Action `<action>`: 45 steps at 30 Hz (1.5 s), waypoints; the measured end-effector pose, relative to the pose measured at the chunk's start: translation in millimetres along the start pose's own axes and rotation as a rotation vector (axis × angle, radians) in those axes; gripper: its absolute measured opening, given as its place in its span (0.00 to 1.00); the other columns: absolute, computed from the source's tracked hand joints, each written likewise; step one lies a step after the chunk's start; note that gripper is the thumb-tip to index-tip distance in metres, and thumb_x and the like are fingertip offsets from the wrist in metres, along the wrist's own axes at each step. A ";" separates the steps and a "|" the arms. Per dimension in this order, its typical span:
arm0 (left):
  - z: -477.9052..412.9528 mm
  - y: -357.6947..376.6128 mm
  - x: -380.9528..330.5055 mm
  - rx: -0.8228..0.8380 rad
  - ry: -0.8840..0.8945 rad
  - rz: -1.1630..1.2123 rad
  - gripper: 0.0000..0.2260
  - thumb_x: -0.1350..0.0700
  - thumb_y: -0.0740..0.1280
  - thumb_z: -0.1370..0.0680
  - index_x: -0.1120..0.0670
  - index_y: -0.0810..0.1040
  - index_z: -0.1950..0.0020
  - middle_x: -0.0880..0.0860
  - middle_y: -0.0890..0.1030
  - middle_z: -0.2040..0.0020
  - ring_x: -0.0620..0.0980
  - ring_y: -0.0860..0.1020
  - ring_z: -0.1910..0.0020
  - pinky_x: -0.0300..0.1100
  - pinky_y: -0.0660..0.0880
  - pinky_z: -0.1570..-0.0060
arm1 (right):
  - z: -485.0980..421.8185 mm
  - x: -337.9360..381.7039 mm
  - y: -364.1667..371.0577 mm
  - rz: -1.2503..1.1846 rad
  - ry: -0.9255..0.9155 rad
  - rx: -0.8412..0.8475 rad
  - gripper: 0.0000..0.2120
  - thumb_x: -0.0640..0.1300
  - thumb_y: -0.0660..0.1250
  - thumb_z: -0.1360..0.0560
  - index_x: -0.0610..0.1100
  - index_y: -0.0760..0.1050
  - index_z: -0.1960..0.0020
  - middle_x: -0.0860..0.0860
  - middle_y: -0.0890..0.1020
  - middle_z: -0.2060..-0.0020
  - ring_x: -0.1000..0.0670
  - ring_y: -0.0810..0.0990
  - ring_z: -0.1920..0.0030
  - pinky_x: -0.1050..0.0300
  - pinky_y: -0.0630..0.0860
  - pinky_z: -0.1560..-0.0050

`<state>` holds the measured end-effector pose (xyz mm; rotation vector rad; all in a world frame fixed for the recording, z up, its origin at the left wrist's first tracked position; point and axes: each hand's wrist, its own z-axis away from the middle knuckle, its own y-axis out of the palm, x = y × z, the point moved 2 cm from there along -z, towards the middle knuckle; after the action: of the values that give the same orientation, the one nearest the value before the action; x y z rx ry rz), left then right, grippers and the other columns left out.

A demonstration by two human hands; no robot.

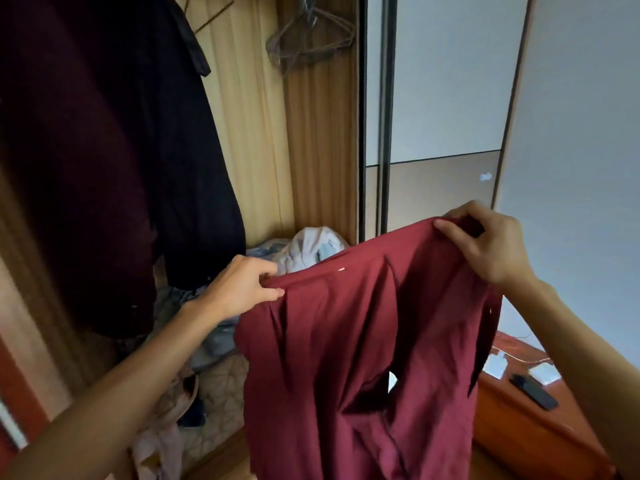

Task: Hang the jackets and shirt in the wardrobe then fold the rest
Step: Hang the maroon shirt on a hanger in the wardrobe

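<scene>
Between the two hands, a dark red cloth shirt (363, 341) is held up in front of the light wooden wardrobe (249, 133). The left hand (242, 285) pinches one end of the shirt's top edge, thumb against curled fingers, with cloth bunched in the pinch. The right hand (485, 244) grips the other end of the same edge, its fingers curled round the gathered cloth. This grip sits higher than the left one, so the edge slopes upward from left to right. Below both grips the shirt hangs loose and creased — its lower part runs out of view.

Left of the left-hand grip and above it, two items hang inside the wardrobe: a dark maroon hanging garment (69, 168) on the far side and a black hanging garment (187, 168) nearer the grip. Neither touches the shirt. Above the span between the grips, a bunch of thin wire hangers (311, 39) hangs at the top of the compartment. Just behind the left-hand grip, a pile of pale blue and grey clothes (311, 245) lies low in the wardrobe. Behind the right-hand grip stands a sliding door (446, 91) with a white upper panel and a brown lower panel. Below and to the right of the right forearm, a flat black rectangular device (535, 391) lies on an orange-brown surface (512, 420) — apart from the shirt.
</scene>
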<state>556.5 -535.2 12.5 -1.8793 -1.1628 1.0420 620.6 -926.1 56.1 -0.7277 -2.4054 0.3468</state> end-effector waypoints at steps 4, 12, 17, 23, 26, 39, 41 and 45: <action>14.7 -7.8 46.9 -0.057 -0.056 0.091 0.09 0.55 0.75 0.25 0.50 0.75 0.57 0.47 0.81 0.63 0.46 0.77 0.64 0.44 0.74 0.57 | -14.2 -3.4 35.4 -0.074 0.079 -0.038 0.11 0.48 0.75 0.27 0.42 0.77 0.55 0.46 0.82 0.61 0.48 0.78 0.60 0.74 0.69 0.59; 5.2 -28.5 77.7 -0.192 -0.064 -0.011 0.21 0.43 0.52 0.21 0.53 0.80 0.50 0.55 0.85 0.57 0.55 0.85 0.53 0.53 0.81 0.53 | -43.0 -14.8 75.1 -0.108 0.083 -0.005 0.09 0.46 0.76 0.27 0.44 0.77 0.55 0.52 0.81 0.63 0.61 0.77 0.63 0.77 0.68 0.59; -25.8 -47.6 64.4 -0.443 -0.039 -0.359 0.13 0.54 0.60 0.18 0.52 0.83 0.43 0.53 0.82 0.50 0.57 0.82 0.53 0.52 0.80 0.56 | -64.8 -35.7 95.2 -0.192 0.031 -0.154 0.12 0.43 0.73 0.25 0.54 0.71 0.58 0.59 0.80 0.63 0.67 0.78 0.60 0.72 0.71 0.54; -34.1 22.9 110.3 0.144 -0.398 -0.286 0.10 0.59 0.67 0.19 0.47 0.82 0.58 0.46 0.83 0.61 0.49 0.83 0.55 0.44 0.77 0.57 | -42.1 -116.3 162.6 0.021 0.110 0.439 0.11 0.44 0.77 0.29 0.49 0.74 0.61 0.53 0.82 0.63 0.47 0.80 0.58 0.57 0.70 0.56; -63.9 3.8 104.0 0.018 -0.420 -0.210 0.08 0.54 0.68 0.19 0.47 0.84 0.55 0.50 0.84 0.59 0.51 0.82 0.57 0.49 0.79 0.52 | -74.2 -117.6 163.6 -0.097 0.136 0.374 0.09 0.46 0.75 0.26 0.46 0.75 0.57 0.52 0.82 0.62 0.49 0.79 0.58 0.62 0.70 0.59; -160.0 9.1 10.1 -0.038 -0.989 0.703 0.08 0.57 0.66 0.19 0.59 0.81 0.53 0.55 0.83 0.61 0.51 0.81 0.65 0.41 0.79 0.63 | -170.0 -50.8 223.1 -0.513 0.255 0.415 0.09 0.49 0.75 0.27 0.43 0.80 0.54 0.48 0.84 0.57 0.47 0.82 0.53 0.54 0.78 0.50; -177.8 5.0 0.0 -0.082 -1.025 0.808 0.08 0.57 0.65 0.19 0.58 0.79 0.56 0.55 0.81 0.63 0.51 0.80 0.66 0.42 0.79 0.64 | -181.7 -26.3 231.0 -0.581 0.219 0.427 0.10 0.48 0.75 0.27 0.41 0.81 0.53 0.48 0.85 0.58 0.48 0.83 0.54 0.55 0.77 0.52; -208.6 -9.4 -17.7 -0.188 -0.986 0.911 0.13 0.59 0.59 0.20 0.57 0.73 0.64 0.54 0.75 0.71 0.50 0.74 0.75 0.38 0.74 0.71 | -201.4 22.6 240.0 -0.726 0.152 0.501 0.07 0.45 0.74 0.26 0.41 0.83 0.54 0.45 0.86 0.57 0.50 0.83 0.56 0.52 0.79 0.49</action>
<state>732.8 -576.4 118.2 -2.1144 -0.8282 2.6393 828.6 -702.6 129.6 0.3296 -2.1257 0.5252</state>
